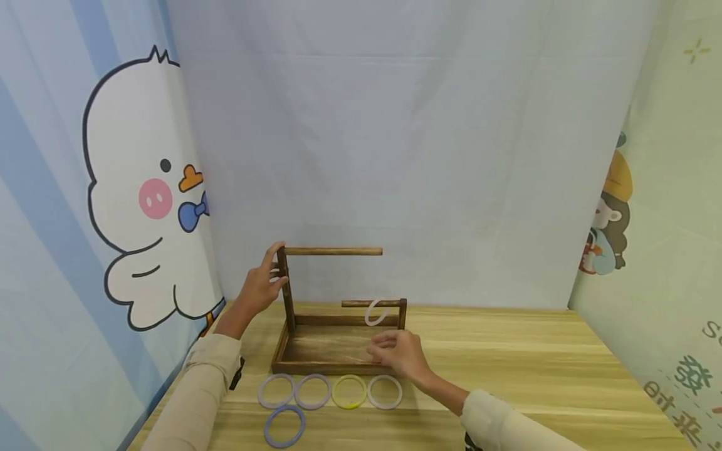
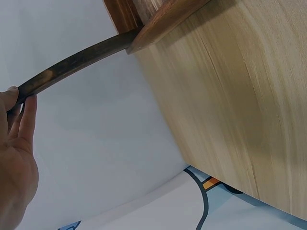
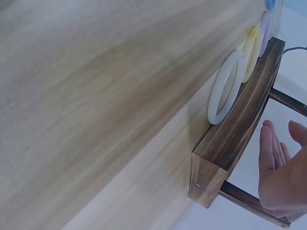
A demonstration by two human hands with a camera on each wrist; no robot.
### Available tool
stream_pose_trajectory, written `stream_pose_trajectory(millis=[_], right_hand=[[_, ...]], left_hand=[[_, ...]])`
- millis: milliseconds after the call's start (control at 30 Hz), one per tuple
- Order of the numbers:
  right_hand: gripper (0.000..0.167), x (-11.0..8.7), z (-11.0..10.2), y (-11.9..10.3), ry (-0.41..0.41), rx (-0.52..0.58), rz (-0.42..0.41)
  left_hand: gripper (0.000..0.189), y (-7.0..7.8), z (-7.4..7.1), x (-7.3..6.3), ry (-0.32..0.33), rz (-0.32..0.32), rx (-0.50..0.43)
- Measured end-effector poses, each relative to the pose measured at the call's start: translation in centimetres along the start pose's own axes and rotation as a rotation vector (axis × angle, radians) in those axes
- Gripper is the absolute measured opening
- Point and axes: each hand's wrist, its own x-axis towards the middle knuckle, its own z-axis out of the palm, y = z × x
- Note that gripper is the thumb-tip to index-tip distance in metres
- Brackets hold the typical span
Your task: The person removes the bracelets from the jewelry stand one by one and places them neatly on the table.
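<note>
A dark wooden rack (image 1: 338,368) stands on the table, with a tall post at its left and a shorter post at its right, each bearing a horizontal bar. My left hand (image 1: 261,289) grips the tall post near its top, thumb and fingers on either side, as the left wrist view also shows. From the lower bar hangs a pale ring (image 1: 368,314). Just below that ring, over the tray's front right, my right hand (image 1: 403,354) is held with loosely bent fingers and nothing between them. In the right wrist view the hand is beside the rack.
Before the rack lie two lavender rings (image 1: 260,393), a yellow ring (image 1: 350,407) and a white ring (image 1: 385,408) in a row. A blue ring (image 1: 284,445) lies nearer the front. Cloth screens (image 1: 429,156) border the wooden table (image 1: 507,376) at the back and sides.
</note>
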Motion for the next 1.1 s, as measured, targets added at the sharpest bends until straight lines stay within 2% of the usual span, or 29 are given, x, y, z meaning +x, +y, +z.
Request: stream_pose_trajectory(millis=[200,500,800,967,1100], right_hand=[[0.018,0.8,-0.1,-0.5,0.037,0.014,-0.016],[0.020,2.4,-0.4,-0.4,0.106,-0.102,-0.046],[0.018,3.2,-0.2,-0.1,0.135,-0.122,-0.043],[0.015,3.7,0.0,0.0,0.174,-0.148,-0.073],[0.012,4.0,0.2,-0.2,0.203,-0.163,-0.127]], left_hand=[[0.087,-0.1,0.0,0.0,-0.001,0.005,-0.007],[0.085,-0.2,0.0,0.0,-0.002,-0.001,0.005],[0.085,-0.1,0.0,0.0,-0.014,-0.019,0.007],[0.085,-0.2,0.0,0.0,-0.006,-0.004,0.007],[0.085,0.0,0.0,0.0,-0.010,-0.005,0.002]])
